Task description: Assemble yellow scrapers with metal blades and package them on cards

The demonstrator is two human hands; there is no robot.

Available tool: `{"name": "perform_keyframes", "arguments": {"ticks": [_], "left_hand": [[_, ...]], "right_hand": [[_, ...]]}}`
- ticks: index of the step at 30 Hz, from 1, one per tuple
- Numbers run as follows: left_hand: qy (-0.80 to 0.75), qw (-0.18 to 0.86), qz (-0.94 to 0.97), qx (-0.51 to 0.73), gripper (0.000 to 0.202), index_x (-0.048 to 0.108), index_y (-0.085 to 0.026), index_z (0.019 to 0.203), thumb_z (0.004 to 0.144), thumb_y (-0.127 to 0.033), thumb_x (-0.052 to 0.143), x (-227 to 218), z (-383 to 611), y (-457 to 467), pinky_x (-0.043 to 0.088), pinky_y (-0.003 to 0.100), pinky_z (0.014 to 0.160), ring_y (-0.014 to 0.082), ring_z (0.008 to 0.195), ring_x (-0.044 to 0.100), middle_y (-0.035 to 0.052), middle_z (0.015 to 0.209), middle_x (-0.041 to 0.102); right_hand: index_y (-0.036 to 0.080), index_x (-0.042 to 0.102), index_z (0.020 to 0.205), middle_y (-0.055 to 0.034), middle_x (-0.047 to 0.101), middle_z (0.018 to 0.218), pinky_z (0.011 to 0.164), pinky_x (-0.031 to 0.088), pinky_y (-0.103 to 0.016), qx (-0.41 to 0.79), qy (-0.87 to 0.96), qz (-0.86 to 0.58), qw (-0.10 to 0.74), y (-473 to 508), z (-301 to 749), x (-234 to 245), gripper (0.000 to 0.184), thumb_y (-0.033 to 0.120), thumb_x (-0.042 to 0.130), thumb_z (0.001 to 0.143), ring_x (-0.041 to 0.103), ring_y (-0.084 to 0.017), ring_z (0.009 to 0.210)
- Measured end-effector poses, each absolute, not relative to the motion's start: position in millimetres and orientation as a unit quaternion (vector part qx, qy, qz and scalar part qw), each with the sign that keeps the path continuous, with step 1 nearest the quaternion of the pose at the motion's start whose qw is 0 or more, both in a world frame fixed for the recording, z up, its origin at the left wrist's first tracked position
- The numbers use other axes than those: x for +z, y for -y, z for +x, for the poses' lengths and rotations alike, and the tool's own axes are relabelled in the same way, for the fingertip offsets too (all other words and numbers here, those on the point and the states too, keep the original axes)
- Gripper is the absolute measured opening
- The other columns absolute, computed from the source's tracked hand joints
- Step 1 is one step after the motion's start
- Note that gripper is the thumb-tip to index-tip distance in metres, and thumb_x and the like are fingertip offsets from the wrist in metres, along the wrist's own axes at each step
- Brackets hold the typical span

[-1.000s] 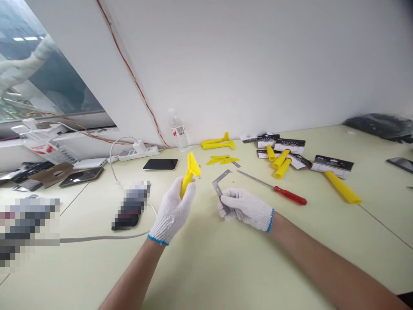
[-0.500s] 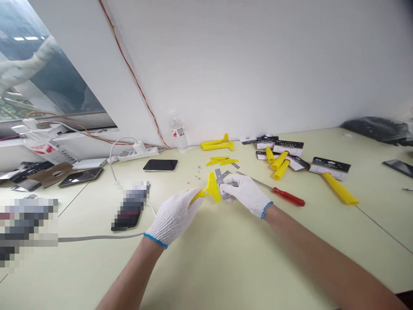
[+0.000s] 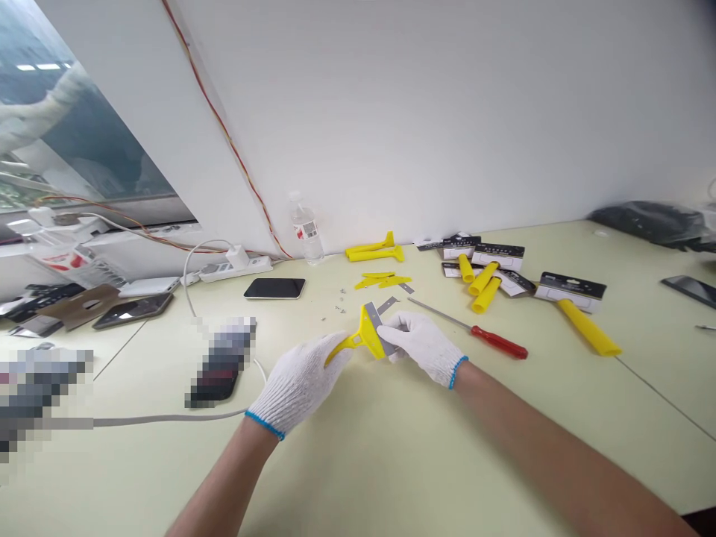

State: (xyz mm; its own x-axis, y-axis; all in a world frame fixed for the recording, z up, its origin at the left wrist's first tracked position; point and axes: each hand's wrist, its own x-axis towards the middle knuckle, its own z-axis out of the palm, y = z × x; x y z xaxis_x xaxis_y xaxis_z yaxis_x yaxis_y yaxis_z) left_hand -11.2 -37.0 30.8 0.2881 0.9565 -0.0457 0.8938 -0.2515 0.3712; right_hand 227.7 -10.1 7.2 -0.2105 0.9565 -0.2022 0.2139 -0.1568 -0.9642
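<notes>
Left of red-handled screwdriver [image 3: 497, 344], gloved left hand [image 3: 298, 384] closed around yellow plastic scraper [image 3: 369, 335] at its handle; gloved right hand [image 3: 418, 347] pinching steel blade [image 3: 374, 319] against scraper head.

"Can any word or number be read here?"

"None. Start with the black-and-white cardboard header card [image 3: 570, 286] on the right of the table [image 3: 391, 447]: a black band runs along its top with pale print, too small to read."

"And the matching cards [image 3: 497, 256] further back?"

"The same black band, and the same tiny, unreadable print."

"The clear plastic water bottle [image 3: 305, 231] by the wall?"

"Its red-and-white label is only a blur of colour."

"What about the white packet [image 3: 72, 261] on the far left?"

"Red printing shows on it, but it is too blurred and too small to make out."
</notes>
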Motion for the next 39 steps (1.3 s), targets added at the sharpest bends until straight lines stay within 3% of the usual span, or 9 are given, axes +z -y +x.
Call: {"name": "perform_keyframes", "arguments": {"ticks": [9,25,39], "left_hand": [[-0.589,0.168,0.786,0.086,0.031,0.066,-0.037,0.119,0.105,-0.047,0.040,31,-12,39,0.041,0.029,0.073,0.0207,0.093,0.070,-0.0048,0.108,0.076],[-0.571,0.166,0.799,0.088,0.032,0.068,-0.036,0.120,0.106,-0.045,0.040,31,-9,41,0.043,0.029,0.075,0.0204,0.094,0.071,-0.0040,0.109,0.077],[-0.561,0.170,0.806,0.083,0.038,0.069,-0.036,0.127,0.106,-0.047,0.038,31,-13,39,0.044,0.030,0.075,0.0218,0.095,0.070,-0.0003,0.113,0.076]], "right_hand": [[0.018,0.064,0.087,-0.0051,0.073,0.080,0.063,0.053,-0.027,0.543,0.568,-0.533,0.314,13,231,14,0.027,0.043,0.074,0.087,0.066,-0.015,0.070],[0.020,0.061,0.087,-0.0044,0.076,0.085,0.064,0.057,-0.027,0.523,0.565,-0.549,0.326,14,225,2,0.020,0.039,0.063,0.094,0.070,-0.016,0.071],[0.020,0.065,0.087,-0.0038,0.077,0.083,0.064,0.058,-0.028,0.511,0.577,-0.549,0.324,14,229,3,0.014,0.034,0.064,0.090,0.071,-0.016,0.070]]}}
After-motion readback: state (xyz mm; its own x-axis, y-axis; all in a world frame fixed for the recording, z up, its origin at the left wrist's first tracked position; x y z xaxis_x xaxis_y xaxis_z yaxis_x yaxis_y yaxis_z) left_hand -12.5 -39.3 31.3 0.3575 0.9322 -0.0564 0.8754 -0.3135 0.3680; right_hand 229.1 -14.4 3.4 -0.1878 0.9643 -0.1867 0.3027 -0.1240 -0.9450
